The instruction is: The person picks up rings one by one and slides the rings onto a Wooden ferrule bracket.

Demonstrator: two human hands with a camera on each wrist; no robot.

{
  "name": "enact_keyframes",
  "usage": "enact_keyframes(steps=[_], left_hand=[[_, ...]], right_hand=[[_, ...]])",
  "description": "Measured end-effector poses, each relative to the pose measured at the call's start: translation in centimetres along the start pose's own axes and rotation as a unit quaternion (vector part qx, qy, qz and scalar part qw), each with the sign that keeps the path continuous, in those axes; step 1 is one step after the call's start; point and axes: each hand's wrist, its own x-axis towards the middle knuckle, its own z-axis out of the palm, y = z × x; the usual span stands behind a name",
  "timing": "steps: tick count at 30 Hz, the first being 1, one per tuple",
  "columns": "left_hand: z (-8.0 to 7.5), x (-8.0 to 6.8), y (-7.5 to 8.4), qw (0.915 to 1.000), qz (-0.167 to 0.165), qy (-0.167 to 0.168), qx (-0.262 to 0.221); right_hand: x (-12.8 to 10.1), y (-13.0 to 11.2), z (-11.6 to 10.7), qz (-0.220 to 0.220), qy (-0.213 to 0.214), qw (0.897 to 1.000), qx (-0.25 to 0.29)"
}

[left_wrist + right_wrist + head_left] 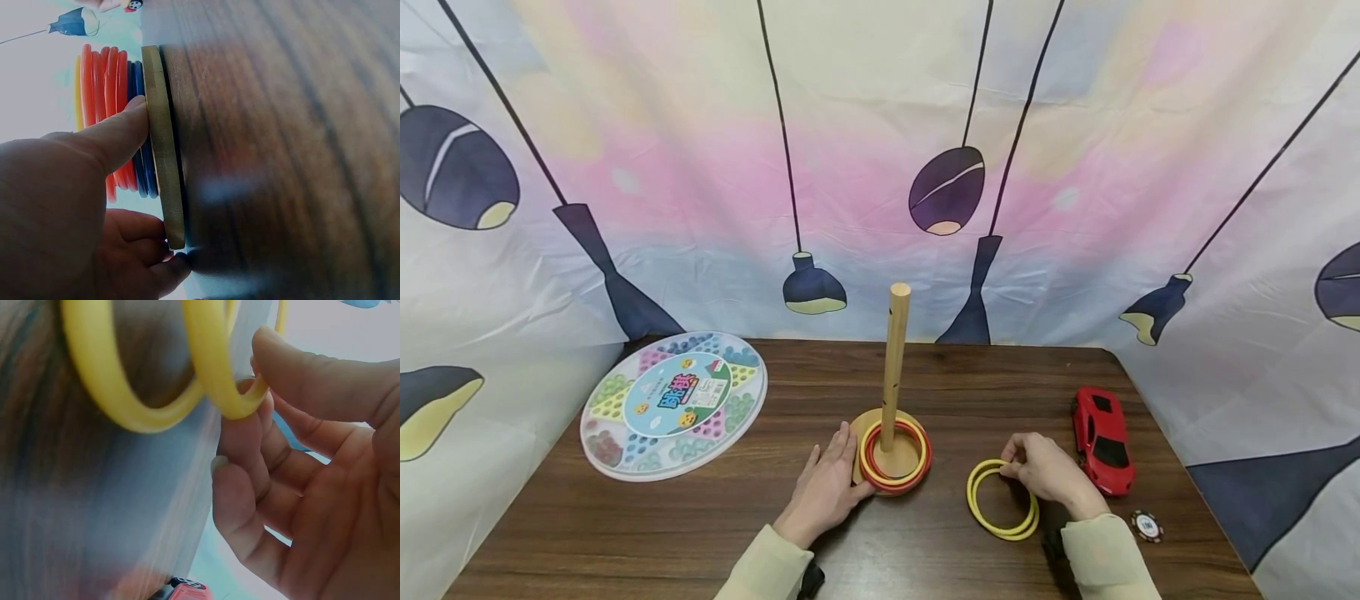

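Note:
A wooden peg (895, 367) stands upright on a round wooden base (859, 429) with red and yellow rings (895, 477) stacked around it. My left hand (827, 487) lies flat on the table, its thumb (119, 134) and fingers pressing the base's edge (164, 144). Red rings (103, 81) and blue rings (139, 94) show beside that edge. My right hand (1037, 468) pinches the upper of two yellow rings (1000, 500) between thumb (312, 375) and fingers. The pinched ring (215, 375) is tilted up; the other yellow ring (106, 394) lies beside it.
A red toy car (1102, 439) sits just right of my right hand, with a poker chip (1147, 526) nearer the table's front right edge. A round checkers board (673, 404) lies at the left. A printed curtain surrounds the wooden table (662, 533).

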Motion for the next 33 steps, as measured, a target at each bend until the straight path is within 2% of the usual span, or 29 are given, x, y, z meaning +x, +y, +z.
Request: enact_keyframes(steps=[8,13,24,29,33], left_hand=[[0.0,0.0,0.0,1.0000,-0.003,-0.003,-0.002],[0.0,0.0,0.0,1.0000,-0.003,-0.004,0.001],[-0.2,0.0,0.2,0.9999,-0.002,-0.007,0.007],[-0.2,0.1,0.2,1.0000,-0.002,-0.006,0.007],[-0.1,0.1,0.1,0.9999,-0.008,-0.006,0.008]], right_hand=[[0.1,0.0,-0.7,-0.017,-0.013,0.998,0.054],[0.2,-0.1,-1.3,-0.019,-0.004,0.997,0.076],[-0.2,-0.8,-2.7,-0.060,0.032,0.988,0.137],[-0.4,-1.2,-3.3,-0.057,0.057,0.985,0.153],[-0.5,-1.6,-3.7,-0.052,0.088,0.975,0.197]])
